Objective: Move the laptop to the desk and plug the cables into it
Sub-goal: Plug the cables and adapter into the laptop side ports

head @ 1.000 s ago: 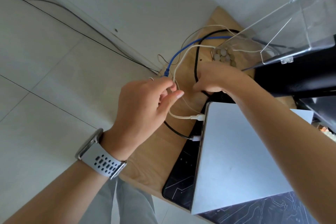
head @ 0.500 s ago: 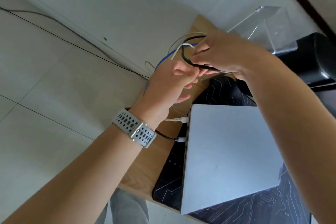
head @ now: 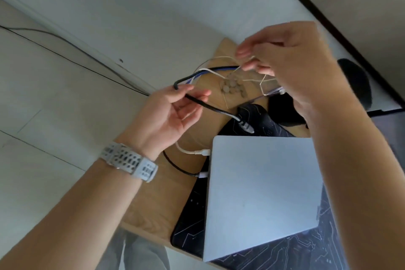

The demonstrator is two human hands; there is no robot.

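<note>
Left hand (head: 168,114) gripping black cable (head: 210,106), plug (head: 246,126) aimed down-right toward closed laptop (head: 263,190), right hand (head: 291,61) pinching thin wire (head: 221,57)

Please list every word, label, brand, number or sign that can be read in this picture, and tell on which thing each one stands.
No readable text anywhere in the head view.
Closed silver laptop: plain lid, no logo or lettering visible.
Black desk mat with white circuit-line pattern: pattern only, no words.
Grey perforated watch strap: only holes, no markings visible.
Black cable with a clip plug: any print too small to tell.
</note>
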